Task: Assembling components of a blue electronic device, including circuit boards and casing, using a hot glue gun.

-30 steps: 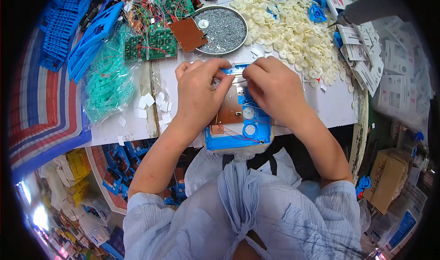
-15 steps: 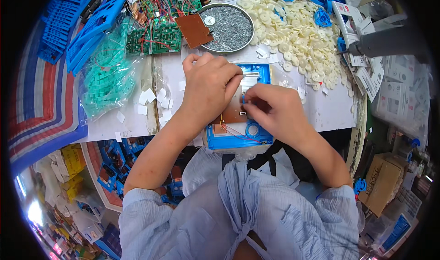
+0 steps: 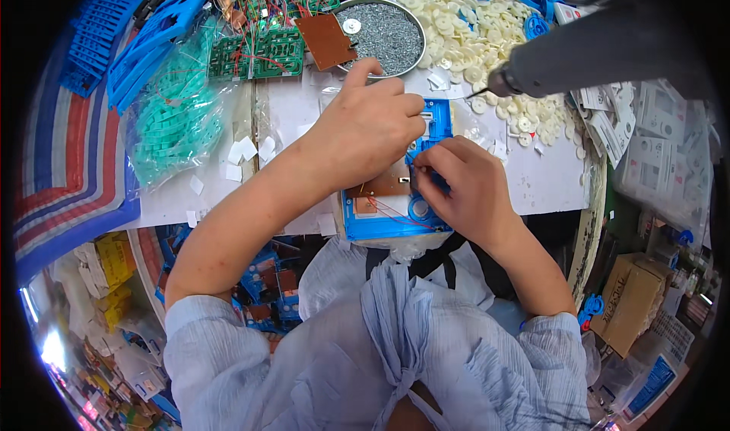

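Observation:
A blue plastic casing (image 3: pixel 357 229) lies in front of me, with a brown circuit board (image 3: pixel 384 182) and thin red wires (image 3: pixel 395 217) inside it. Over the casing's upper part bends my left hand (image 3: pixel 376 127), fingers curled and one finger sticking out toward the tray; what its fingertips grip is hidden. My right hand (image 3: pixel 468 188) pinches at the casing's middle, beside the board, close to a small blue part; whether that part is between the fingertips is unclear. Above and right of the hands hangs a grey powered screwdriver (image 3: pixel 578 55), its thin bit pointing left, touched by neither hand.
A round tray of screws (image 3: pixel 380 32) stands beyond my hands, a brown board (image 3: pixel 325 42) leaning on its rim. Cream plastic discs (image 3: pixel 456 39) are heaped to its right. Green circuit boards (image 3: pixel 277 55) and a bag of green parts (image 3: pixel 171 138) lie left.
The powered screwdriver has swung leftward and looms larger. My left hand has shifted right across the casing, its elbow moving outward. My right hand stays near the same spot.

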Tool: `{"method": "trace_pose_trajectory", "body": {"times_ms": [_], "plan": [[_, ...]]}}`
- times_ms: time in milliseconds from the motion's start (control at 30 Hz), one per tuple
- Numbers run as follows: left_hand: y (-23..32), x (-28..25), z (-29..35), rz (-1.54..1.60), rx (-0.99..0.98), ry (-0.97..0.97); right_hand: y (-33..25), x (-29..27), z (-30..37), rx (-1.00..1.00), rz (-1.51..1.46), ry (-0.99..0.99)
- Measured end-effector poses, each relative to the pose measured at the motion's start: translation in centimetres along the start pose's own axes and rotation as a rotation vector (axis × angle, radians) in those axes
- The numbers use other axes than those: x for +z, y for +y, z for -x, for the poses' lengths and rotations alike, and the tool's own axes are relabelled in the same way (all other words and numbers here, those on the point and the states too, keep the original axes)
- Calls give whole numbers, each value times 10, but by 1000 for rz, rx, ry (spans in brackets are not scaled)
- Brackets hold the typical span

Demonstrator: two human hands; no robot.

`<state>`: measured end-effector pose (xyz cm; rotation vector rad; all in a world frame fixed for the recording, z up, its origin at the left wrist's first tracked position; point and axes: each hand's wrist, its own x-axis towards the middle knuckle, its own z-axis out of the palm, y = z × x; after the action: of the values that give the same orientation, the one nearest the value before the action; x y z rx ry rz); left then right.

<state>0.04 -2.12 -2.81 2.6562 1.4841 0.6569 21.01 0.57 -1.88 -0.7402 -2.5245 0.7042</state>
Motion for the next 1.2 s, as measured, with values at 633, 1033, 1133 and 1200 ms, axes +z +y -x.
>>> {"method": "trace_pose_trajectory", "body": {"times_ms": [633,1033,1133,1200], "plan": [[2,-1,-1,53,62,-45,10,2,0,-60,27,60],[-3,-12,-49,19,-229,-579,2,-2,1,-20,70,53],[3,-24,-67,10,-163,-595,-4,-10,-4,-6,238,3],[7,-27,-79,21,-183,-671,-10,-14,-15,-2,353,-37]]}}
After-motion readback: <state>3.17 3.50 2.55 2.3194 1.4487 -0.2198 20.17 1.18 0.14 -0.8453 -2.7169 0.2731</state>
